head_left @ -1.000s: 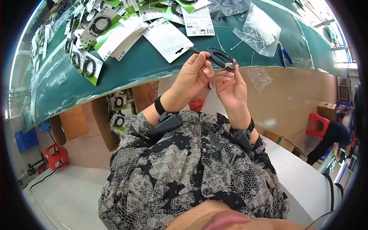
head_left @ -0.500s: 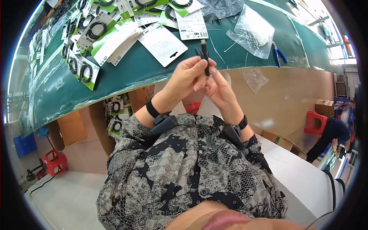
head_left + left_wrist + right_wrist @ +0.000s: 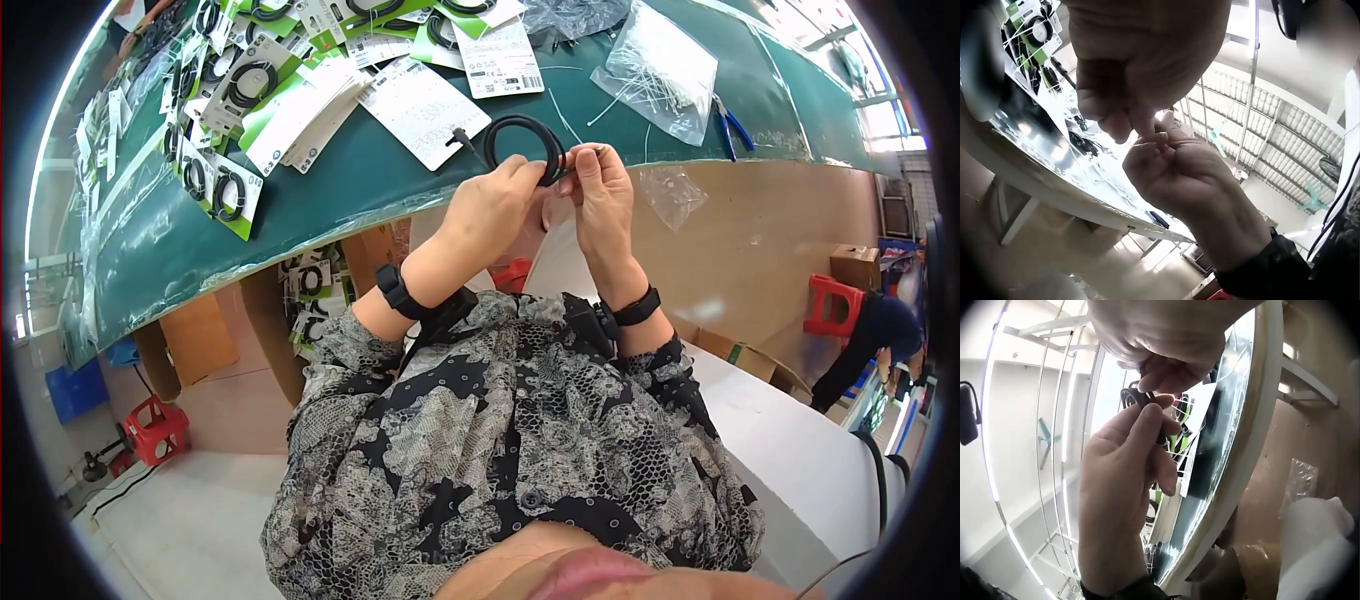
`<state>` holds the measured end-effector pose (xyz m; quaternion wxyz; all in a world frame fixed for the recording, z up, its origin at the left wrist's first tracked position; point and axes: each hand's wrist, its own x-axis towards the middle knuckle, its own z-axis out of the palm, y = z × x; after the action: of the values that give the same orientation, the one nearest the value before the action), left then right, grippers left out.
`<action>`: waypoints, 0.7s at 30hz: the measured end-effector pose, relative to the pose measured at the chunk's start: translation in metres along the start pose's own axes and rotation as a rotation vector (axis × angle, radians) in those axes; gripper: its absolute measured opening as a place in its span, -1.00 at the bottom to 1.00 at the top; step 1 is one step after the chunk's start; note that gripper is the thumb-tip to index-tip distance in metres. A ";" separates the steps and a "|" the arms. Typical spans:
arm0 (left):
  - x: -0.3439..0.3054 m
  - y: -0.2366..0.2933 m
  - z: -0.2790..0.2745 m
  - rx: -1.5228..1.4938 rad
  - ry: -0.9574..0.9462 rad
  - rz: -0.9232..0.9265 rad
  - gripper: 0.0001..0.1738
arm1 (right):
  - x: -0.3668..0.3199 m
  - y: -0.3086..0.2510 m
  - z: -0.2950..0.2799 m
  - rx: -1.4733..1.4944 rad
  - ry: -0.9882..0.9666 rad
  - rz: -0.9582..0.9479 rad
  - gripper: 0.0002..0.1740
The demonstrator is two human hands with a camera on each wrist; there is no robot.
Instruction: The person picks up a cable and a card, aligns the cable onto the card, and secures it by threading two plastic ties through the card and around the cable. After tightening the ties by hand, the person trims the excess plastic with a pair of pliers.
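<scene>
A black cable (image 3: pixel 552 148), wound into a round coil, is held up near the table's front edge in the head view. My left hand (image 3: pixel 487 212) pinches the coil's lower side between thumb and fingers, which the right wrist view shows at the cable loops (image 3: pixel 1127 397). One plug end (image 3: pixel 459 135) sticks out to the left, over a white printed card (image 3: pixel 425 112). My right hand (image 3: pixel 606 205) pinches at the coil's right side, thumb against fingers. What its fingertips grip is mostly hidden; I cannot tell whether it is a tie or a cable end.
Packaged cables on green-and-white cards (image 3: pixel 232 192) are heaped at the left of the green table (image 3: pixel 330 190). A clear bag of white cable ties (image 3: pixel 665 85) and blue-handled pliers (image 3: pixel 733 128) lie at the right. Another person (image 3: pixel 885 335) bends near a red stool (image 3: pixel 832 305).
The coil has turned to face the head camera, its plug end now out to the left. My right hand has shifted up and right to the coil's side.
</scene>
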<state>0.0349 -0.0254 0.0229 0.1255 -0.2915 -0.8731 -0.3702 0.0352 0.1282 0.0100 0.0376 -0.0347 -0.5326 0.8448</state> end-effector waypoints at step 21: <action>0.011 -0.020 -0.028 0.412 -0.529 0.327 -0.71 | 0.015 -0.006 -0.012 -0.216 -0.262 0.211 -0.68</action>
<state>0.0137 -0.0523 0.0355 0.0092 -0.4814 -0.8733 -0.0739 0.0220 0.1426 0.0102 -0.1249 0.0161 -0.6140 0.7792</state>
